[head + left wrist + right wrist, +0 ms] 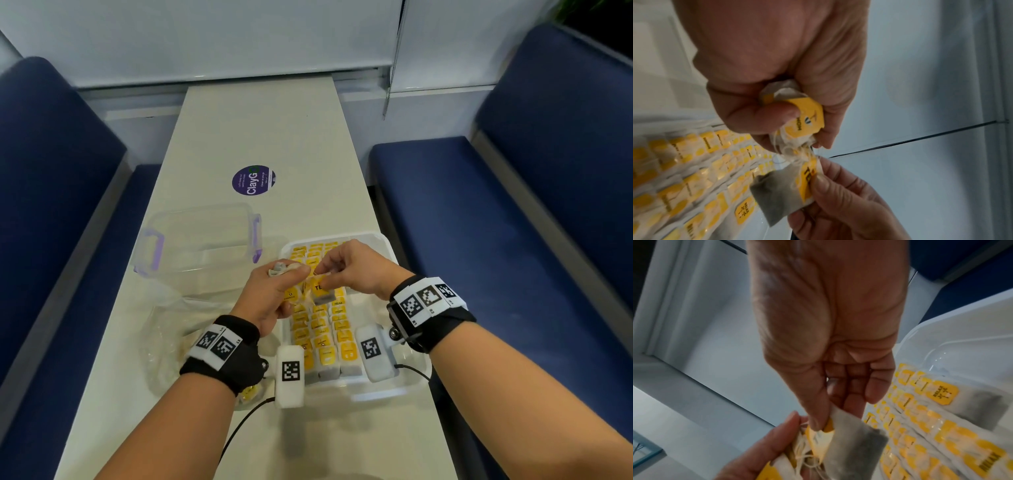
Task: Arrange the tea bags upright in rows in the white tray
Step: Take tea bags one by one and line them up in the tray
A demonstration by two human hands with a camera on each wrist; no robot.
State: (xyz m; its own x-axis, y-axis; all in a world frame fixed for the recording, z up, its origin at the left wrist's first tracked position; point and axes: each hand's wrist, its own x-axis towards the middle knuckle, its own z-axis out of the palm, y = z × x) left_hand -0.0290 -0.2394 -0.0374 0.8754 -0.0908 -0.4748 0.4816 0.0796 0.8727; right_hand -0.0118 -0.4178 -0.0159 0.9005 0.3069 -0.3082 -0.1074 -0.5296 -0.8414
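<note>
Tea bags (322,334) stand in yellow-tagged rows in the white tray (387,240) — we hold both hands above them. Our left hand (270,294) clutches a crumpled bunch of bags (797,123); our right hand (352,267) pinches one tea bag (781,194) by its top, strings tangled between the two.

Tray's (383,240) near rows, perhaps full, behind wrist cameras (290,373).
</note>
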